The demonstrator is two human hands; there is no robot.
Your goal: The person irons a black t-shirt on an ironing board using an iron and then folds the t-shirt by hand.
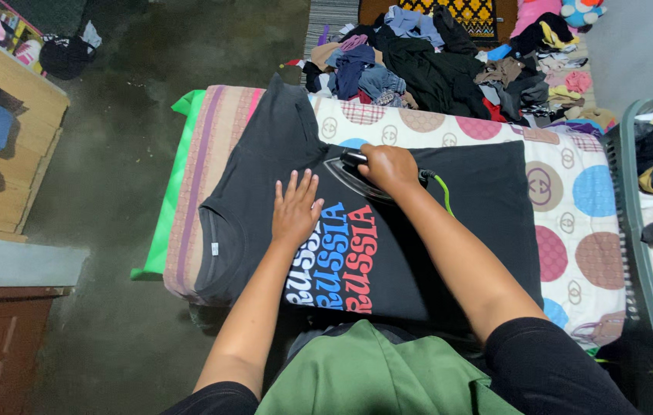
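A black T-shirt (265, 177) with white, blue and red lettering on its chest lies flat on a padded board covered by a spotted cloth (572, 230). My left hand (296, 206) rests flat on the shirt, fingers spread, just above the lettering. My right hand (388, 167) grips the handle of a dark clothes iron (349, 170) that sits on the shirt to the right of my left hand. A green cord (445, 192) trails from the iron across the shirt.
A heap of mixed clothes (434, 61) lies on the floor beyond the board. A grey laundry basket (638, 253) with garments stands at the right. A wooden shelf (4, 146) with folded items is at the left. Green cloth (372, 373) lies on my lap.
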